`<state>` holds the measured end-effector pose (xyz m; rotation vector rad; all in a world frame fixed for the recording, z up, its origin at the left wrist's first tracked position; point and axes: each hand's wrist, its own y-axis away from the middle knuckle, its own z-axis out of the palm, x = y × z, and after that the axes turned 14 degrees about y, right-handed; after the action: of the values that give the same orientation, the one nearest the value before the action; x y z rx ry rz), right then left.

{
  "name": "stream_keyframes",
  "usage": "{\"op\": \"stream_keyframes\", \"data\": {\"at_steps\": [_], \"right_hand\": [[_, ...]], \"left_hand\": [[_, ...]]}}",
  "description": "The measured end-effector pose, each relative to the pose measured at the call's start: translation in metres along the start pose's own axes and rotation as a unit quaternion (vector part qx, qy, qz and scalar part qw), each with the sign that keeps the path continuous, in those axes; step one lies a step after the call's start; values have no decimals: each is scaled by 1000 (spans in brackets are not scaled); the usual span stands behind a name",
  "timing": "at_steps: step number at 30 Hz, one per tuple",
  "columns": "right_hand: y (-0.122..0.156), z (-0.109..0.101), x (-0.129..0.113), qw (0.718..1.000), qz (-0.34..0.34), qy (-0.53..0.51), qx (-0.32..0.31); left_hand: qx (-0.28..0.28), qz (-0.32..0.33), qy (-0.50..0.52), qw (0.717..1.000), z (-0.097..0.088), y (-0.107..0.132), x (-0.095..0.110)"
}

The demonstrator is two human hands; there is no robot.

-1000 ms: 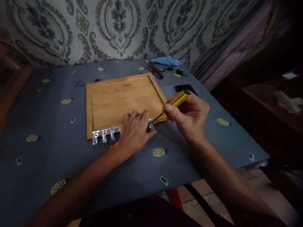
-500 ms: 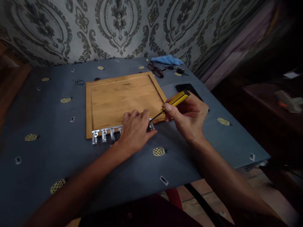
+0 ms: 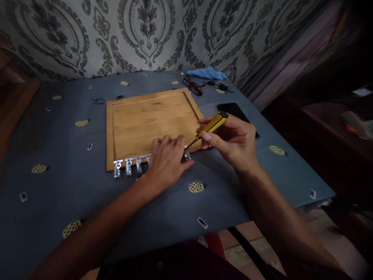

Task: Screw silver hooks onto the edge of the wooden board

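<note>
A yellow and black screwdriver (image 3: 214,123) is pinched in my right hand (image 3: 237,146), its shaft slanting down to the left. The tip meets the right end of a silver metal hook rail (image 3: 129,161), by a hook there. This rail runs along the near edge of a framed wooden board (image 3: 151,122), with several hooks hanging over the edge. My left hand (image 3: 166,161) presses across the rail's right part, fingers bent over the board and thumb reaching out below. It hides the middle hooks. The screw under the tip is too small to make out.
A grey-blue cloth with pineapple prints covers the table (image 3: 58,167). A black phone (image 3: 233,111) lies beyond my right hand. Sunglasses (image 3: 192,85), keys (image 3: 220,85) and a blue cloth (image 3: 206,73) lie at the back, and a small ring-shaped item (image 3: 98,100) at the left.
My right hand has turned the screwdriver a little, its handle end shifting left with the fingers in a new position. The left hand and board stay in place.
</note>
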<state>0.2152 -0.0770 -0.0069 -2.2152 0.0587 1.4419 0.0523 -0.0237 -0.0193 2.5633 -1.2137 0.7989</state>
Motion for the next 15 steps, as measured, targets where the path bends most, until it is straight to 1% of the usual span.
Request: {"op": "stream_keyframes", "data": {"at_steps": [3,8,11,15], "right_hand": [[-1,-3,1,1000,8,-12,-25],[0,2,0,999,-17,-25,-12],[0,4,-1,999,-17,-34,-9],[-1,0,-1,999,-3,-37,-32]], "left_hand": [[-1,-3,-2,1000,-1,0,1],[1,-2,-5,1000,0,0,0],[5,0,-5,1000,1,0,-1],[7,5,-8,1000,1,0,-1]]}}
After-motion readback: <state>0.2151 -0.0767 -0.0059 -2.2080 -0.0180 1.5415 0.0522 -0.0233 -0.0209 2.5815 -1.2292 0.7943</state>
